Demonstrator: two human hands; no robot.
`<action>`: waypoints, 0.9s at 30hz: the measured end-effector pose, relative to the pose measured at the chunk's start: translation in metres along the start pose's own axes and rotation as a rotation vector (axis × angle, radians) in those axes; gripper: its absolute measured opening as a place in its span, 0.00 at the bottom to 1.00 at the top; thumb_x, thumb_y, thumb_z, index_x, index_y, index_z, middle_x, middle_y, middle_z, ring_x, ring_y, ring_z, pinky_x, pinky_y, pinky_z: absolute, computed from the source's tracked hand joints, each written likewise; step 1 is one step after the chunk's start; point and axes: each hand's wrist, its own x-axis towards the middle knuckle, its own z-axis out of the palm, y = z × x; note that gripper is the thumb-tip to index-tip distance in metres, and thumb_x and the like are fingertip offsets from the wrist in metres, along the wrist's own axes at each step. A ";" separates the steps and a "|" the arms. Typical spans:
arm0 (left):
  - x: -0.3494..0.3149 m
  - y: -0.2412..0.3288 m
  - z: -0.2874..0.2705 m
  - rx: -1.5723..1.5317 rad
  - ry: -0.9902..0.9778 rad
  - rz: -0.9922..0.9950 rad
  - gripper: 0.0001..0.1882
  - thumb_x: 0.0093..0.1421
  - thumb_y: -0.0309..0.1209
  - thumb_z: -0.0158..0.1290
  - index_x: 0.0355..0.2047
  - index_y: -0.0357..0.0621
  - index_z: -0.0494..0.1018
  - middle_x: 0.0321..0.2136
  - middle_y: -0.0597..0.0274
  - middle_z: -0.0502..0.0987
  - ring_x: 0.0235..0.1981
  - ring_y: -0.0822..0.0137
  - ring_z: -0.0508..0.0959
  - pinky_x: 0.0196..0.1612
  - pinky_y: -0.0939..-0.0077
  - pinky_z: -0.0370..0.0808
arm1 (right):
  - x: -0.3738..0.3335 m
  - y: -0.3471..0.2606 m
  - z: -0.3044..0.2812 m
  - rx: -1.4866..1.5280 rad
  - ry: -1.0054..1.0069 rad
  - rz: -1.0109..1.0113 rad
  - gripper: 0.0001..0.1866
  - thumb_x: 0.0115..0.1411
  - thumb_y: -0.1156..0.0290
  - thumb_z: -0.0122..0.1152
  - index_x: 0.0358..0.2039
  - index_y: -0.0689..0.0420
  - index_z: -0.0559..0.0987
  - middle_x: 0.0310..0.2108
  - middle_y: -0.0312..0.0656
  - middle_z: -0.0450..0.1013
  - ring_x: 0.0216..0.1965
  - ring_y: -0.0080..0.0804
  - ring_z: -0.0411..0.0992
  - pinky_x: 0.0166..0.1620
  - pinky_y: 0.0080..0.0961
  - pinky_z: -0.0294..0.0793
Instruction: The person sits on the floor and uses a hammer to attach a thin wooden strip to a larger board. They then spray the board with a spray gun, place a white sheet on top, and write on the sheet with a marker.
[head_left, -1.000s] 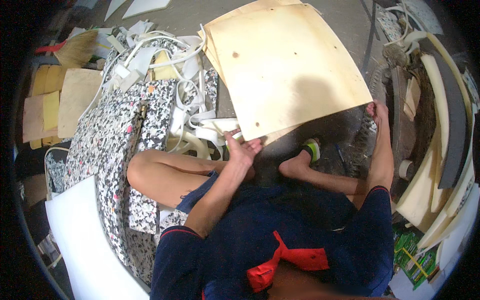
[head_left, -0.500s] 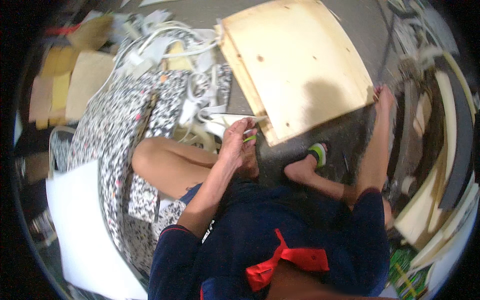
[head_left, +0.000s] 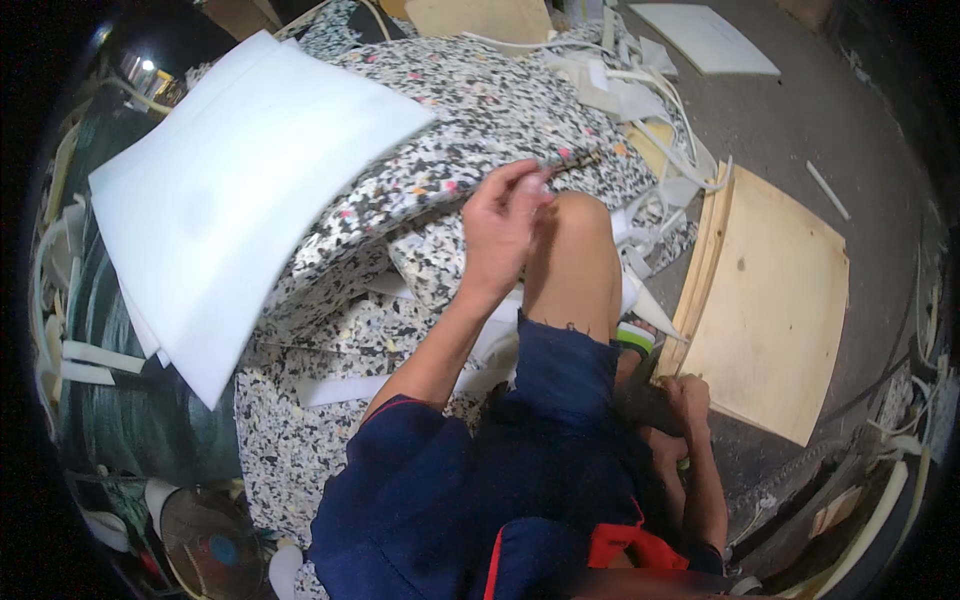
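Note:
My left hand (head_left: 503,225) is raised over black-and-white speckled foam (head_left: 460,95), left of my bent knee. Its fingers are loosely curled and apart, blurred at the tips, with nothing clear in them. My right hand (head_left: 686,402) is closed at the near left corner of a pale plywood board (head_left: 770,300); what its fingers hold, if anything, is hidden. The board lies on the floor to the right, on top of more wood along its left edge. A large white sheet (head_left: 240,190) rests at the left, partly over the foam.
White offcut strips (head_left: 650,100) are heaped beyond the knee. Another white sheet (head_left: 705,38) lies on the floor at the far right, with a thin white stick (head_left: 828,190) nearer. A round fan-like thing (head_left: 205,540) stands at the lower left. Long foam strips (head_left: 865,530) line the right.
The view has swung left, bringing the white sheet into fuller sight. My left hand has moved from beside the board to over the foam. My right hand has gone from the board's right corner to its left.

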 end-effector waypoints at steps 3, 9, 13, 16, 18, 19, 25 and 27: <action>0.002 0.001 -0.053 -0.354 0.151 -0.144 0.38 0.66 0.52 0.52 0.62 0.31 0.56 0.48 0.44 0.74 0.45 0.56 0.79 0.47 0.63 0.80 | 0.013 0.001 -0.023 0.213 0.251 -0.085 0.10 0.58 0.69 0.62 0.28 0.64 0.79 0.29 0.55 0.75 0.32 0.55 0.75 0.37 0.45 0.74; 0.022 0.008 -0.147 -0.755 0.404 -0.042 0.46 0.68 0.50 0.50 0.67 0.29 0.38 0.61 0.33 0.57 0.58 0.40 0.71 0.56 0.48 0.77 | 0.021 0.007 -0.050 0.225 0.358 -0.087 0.14 0.60 0.69 0.63 0.23 0.66 0.76 0.19 0.52 0.71 0.21 0.39 0.71 0.29 0.34 0.71; 0.024 0.016 -0.174 -0.786 0.441 0.121 0.45 0.70 0.47 0.48 0.68 0.30 0.33 0.65 0.30 0.51 0.59 0.37 0.70 0.55 0.44 0.77 | 0.014 0.004 -0.060 0.277 0.345 -0.032 0.14 0.60 0.69 0.64 0.23 0.66 0.77 0.18 0.51 0.71 0.21 0.36 0.70 0.29 0.33 0.71; 0.018 0.030 -0.180 -0.717 0.485 0.148 0.42 0.69 0.49 0.48 0.67 0.33 0.41 0.60 0.34 0.57 0.56 0.41 0.71 0.54 0.45 0.78 | 0.007 0.003 -0.068 0.246 0.379 -0.050 0.14 0.60 0.69 0.63 0.24 0.66 0.77 0.19 0.51 0.72 0.21 0.35 0.71 0.30 0.33 0.71; 0.014 0.044 -0.184 -0.629 0.556 0.135 0.39 0.68 0.52 0.50 0.64 0.35 0.49 0.55 0.40 0.60 0.54 0.46 0.70 0.52 0.45 0.79 | 0.002 0.004 -0.075 0.218 0.401 -0.038 0.14 0.60 0.69 0.63 0.24 0.66 0.77 0.19 0.50 0.72 0.21 0.34 0.71 0.30 0.32 0.71; 0.013 0.051 -0.188 -0.615 0.596 0.162 0.39 0.67 0.52 0.51 0.63 0.35 0.50 0.55 0.40 0.59 0.55 0.46 0.69 0.52 0.45 0.79 | 0.001 0.005 -0.079 0.200 0.408 -0.015 0.14 0.60 0.69 0.63 0.24 0.67 0.77 0.19 0.50 0.72 0.21 0.34 0.71 0.30 0.32 0.71; 0.032 0.079 -0.220 -0.490 0.797 0.416 0.40 0.67 0.47 0.54 0.64 0.30 0.49 0.58 0.36 0.54 0.58 0.43 0.66 0.53 0.46 0.78 | -0.003 0.002 -0.116 0.158 0.484 -0.067 0.14 0.61 0.68 0.62 0.25 0.67 0.76 0.18 0.50 0.71 0.21 0.36 0.70 0.29 0.33 0.70; 0.046 0.083 -0.228 -0.514 0.886 0.474 0.37 0.67 0.39 0.54 0.63 0.24 0.50 0.61 0.38 0.53 0.59 0.44 0.66 0.55 0.50 0.78 | -0.002 -0.006 -0.132 0.119 0.543 -0.111 0.15 0.61 0.68 0.62 0.25 0.67 0.76 0.18 0.51 0.70 0.20 0.35 0.69 0.28 0.34 0.69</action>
